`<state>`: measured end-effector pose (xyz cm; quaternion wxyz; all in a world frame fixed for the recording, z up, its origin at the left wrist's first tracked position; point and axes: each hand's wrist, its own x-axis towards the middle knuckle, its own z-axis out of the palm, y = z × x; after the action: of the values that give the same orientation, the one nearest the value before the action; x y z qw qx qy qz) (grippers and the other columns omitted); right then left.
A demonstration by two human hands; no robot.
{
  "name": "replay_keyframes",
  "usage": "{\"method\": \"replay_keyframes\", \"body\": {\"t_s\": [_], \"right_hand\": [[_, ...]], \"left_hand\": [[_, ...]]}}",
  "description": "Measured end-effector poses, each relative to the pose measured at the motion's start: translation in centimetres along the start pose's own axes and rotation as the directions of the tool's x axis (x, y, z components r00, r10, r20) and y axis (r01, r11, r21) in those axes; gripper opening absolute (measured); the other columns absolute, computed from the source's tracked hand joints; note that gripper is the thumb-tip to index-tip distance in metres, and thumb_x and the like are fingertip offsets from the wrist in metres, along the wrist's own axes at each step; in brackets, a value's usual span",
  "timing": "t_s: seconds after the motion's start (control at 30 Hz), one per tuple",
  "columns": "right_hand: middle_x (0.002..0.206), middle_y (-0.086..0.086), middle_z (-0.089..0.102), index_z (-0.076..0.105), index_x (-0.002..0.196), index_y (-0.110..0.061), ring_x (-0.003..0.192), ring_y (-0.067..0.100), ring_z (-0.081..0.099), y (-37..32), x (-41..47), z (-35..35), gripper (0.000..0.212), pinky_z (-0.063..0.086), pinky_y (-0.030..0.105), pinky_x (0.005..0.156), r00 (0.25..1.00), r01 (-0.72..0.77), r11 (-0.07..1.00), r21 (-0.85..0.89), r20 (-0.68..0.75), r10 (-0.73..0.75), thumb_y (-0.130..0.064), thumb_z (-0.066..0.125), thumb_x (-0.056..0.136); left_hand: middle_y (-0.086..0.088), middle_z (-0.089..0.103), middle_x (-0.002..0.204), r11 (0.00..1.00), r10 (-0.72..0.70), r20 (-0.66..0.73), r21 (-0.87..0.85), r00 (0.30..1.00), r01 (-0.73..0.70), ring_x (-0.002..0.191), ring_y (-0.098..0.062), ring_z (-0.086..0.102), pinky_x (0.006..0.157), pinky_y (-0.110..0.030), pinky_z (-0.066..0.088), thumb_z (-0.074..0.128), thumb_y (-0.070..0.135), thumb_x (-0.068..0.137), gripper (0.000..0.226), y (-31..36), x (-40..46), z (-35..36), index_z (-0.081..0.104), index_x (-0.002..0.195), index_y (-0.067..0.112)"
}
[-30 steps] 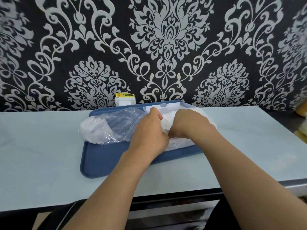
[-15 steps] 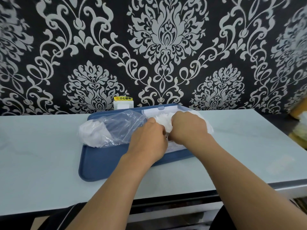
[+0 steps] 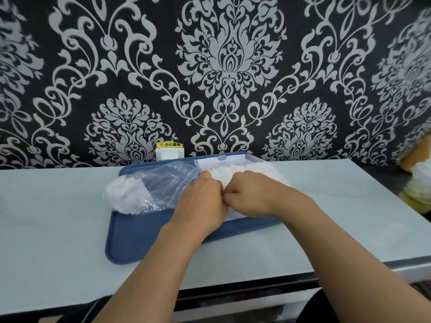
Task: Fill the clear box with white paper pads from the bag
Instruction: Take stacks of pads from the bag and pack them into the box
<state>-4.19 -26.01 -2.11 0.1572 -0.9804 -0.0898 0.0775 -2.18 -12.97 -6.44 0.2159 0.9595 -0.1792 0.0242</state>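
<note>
While pressed knuckle to knuckle over the blue tray (image 3: 130, 241), both hands curled: left hand (image 3: 200, 201) bunched at the mouth of the clear plastic bag (image 3: 161, 185), right hand (image 3: 251, 194) closed on the heap of white paper pads (image 3: 245, 172) piled above the clear box (image 3: 221, 159). Fingertips tucked under and hidden, so cannot tell exactly how much each grasps. Box at the tray's far right end, mostly covered by the pads and the hands, its back edge and small latch showing. Bag slumped across the tray's far left part, more white pads bunched in its closed end. Tray flat on the pale worktop (image 3: 58, 229). Behind the tray's far edge, a white socket with a yellow label (image 3: 170, 151), set low on the black-and-silver patterned wall (image 3: 233, 66).
</note>
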Motion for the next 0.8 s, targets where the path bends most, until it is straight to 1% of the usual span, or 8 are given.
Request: {"method": "replay_keyframes", "body": {"t_s": [0.13, 0.33, 0.43, 0.53, 0.6, 0.63, 0.73, 0.8], "right_hand": [[0.119, 0.006, 0.064, 0.063, 0.113, -0.019, 0.110, 0.027, 0.057, -1.9, 0.8, -0.5, 0.036, 0.042, 0.037, 0.092, 0.962, -0.188, 0.936, -0.298, 0.137, 0.237, -0.037, 0.035, 0.098], [0.072, 0.005, 0.055, 0.054, 0.081, -0.014, 0.052, 0.018, 0.057, -2.9, -0.2, -1.3, 0.031, 0.050, 0.028, 0.059, 0.923, -0.172, 0.962, -0.214, 0.306, 0.234, -0.029, 0.037, 0.101], [0.066, 0.007, 0.063, 0.069, 0.085, -0.008, 0.044, 0.016, 0.057, -2.5, -1.1, -2.8, 0.024, 0.055, 0.032, 0.053, 0.988, -0.023, 1.000, -0.015, 0.154, 0.025, -0.019, 0.049, 0.092], [0.060, -0.007, 0.069, 0.079, 0.077, -0.015, 0.041, 0.004, 0.051, -2.9, -0.3, -3.6, 0.026, 0.045, 0.019, 0.044, 0.975, 0.171, 0.940, 0.294, -0.185, -0.119, -0.006, 0.057, 0.087], [0.076, -0.006, 0.076, 0.082, 0.086, -0.014, 0.049, -0.002, 0.055, -3.9, 1.1, -2.4, 0.031, 0.043, 0.010, 0.049, 0.963, 0.213, 0.942, 0.260, -0.220, -0.157, 0.002, 0.056, 0.086], [0.084, -0.001, 0.078, 0.082, 0.091, -0.012, 0.059, -0.003, 0.061, -4.3, 2.1, -1.2, 0.032, 0.049, 0.012, 0.059, 0.962, 0.225, 0.958, 0.180, -0.197, -0.189, 0.005, 0.055, 0.085], [0.098, 0.012, 0.076, 0.076, 0.096, -0.001, 0.090, 0.025, 0.068, -5.5, 4.7, 2.4, 0.024, 0.054, 0.036, 0.083, 0.951, 0.286, 0.958, -0.024, -0.113, -0.287, 0.004, 0.055, 0.084], [0.099, 0.003, 0.076, 0.077, 0.103, -0.009, 0.088, 0.020, 0.065, -6.5, 5.5, 3.2, 0.028, 0.050, 0.029, 0.079, 0.941, 0.320, 0.947, 0.009, -0.116, -0.317, 0.003, 0.057, 0.087]], "left_hand": [[-0.005, 0.052, 0.112, 1.000, 0.019, -0.001, -0.013, 1.000, -0.019, 0.092, -0.030, 0.058, 0.079, -0.046, 0.053, 0.050, 0.011, 0.090, 0.020, -0.2, 0.0, 0.0, 0.070, 0.089, 0.015], [-0.002, 0.054, 0.109, 0.994, 0.109, -0.034, 0.018, 0.993, -0.109, 0.096, -0.027, 0.059, 0.080, -0.045, 0.052, 0.048, 0.012, 0.095, 0.020, -0.7, -0.7, -0.9, 0.067, 0.093, 0.018], [0.003, 0.062, 0.099, 0.958, 0.236, -0.234, -0.105, 0.943, -0.266, 0.084, -0.019, 0.059, 0.074, -0.041, 0.052, 0.048, 0.009, 0.091, 0.019, -0.3, -1.5, -2.8, 0.065, 0.088, 0.017], [0.007, 0.070, 0.087, 0.873, 0.171, -0.659, -0.243, 0.732, -0.422, 0.060, -0.005, 0.057, 0.058, -0.019, 0.044, 0.059, 0.006, 0.087, 0.016, -1.4, -2.8, -6.7, 0.072, 0.093, 0.016], [0.005, 0.070, 0.094, 0.904, -0.070, -0.795, -0.305, 0.602, -0.298, 0.071, -0.008, 0.062, 0.064, -0.020, 0.049, 0.063, 0.012, 0.087, 0.017, -5.0, -2.7, -8.4, 0.070, 0.101, 0.015], [0.003, 0.068, 0.105, 0.922, -0.210, -0.765, -0.363, 0.609, -0.139, 0.086, -0.011, 0.064, 0.074, -0.024, 0.052, 0.065, 0.020, 0.087, 0.024, -7.3, -2.6, -9.0, 0.068, 0.111, 0.016], [-0.005, 0.066, 0.115, 0.806, -0.562, -0.350, -0.436, 0.750, 0.400, 0.103, -0.023, 0.060, 0.083, -0.033, 0.042, 0.062, 0.041, 0.094, 0.043, -13.1, -2.3, -8.2, 0.064, 0.116, 0.004], [-0.016, 0.072, 0.105, 0.796, -0.539, -0.168, -0.422, 0.826, 0.434, 0.096, -0.032, 0.063, 0.079, -0.038, 0.045, 0.053, 0.041, 0.099, 0.046, -14.5, -2.4, -7.1, 0.069, 0.099, -0.002]]}}
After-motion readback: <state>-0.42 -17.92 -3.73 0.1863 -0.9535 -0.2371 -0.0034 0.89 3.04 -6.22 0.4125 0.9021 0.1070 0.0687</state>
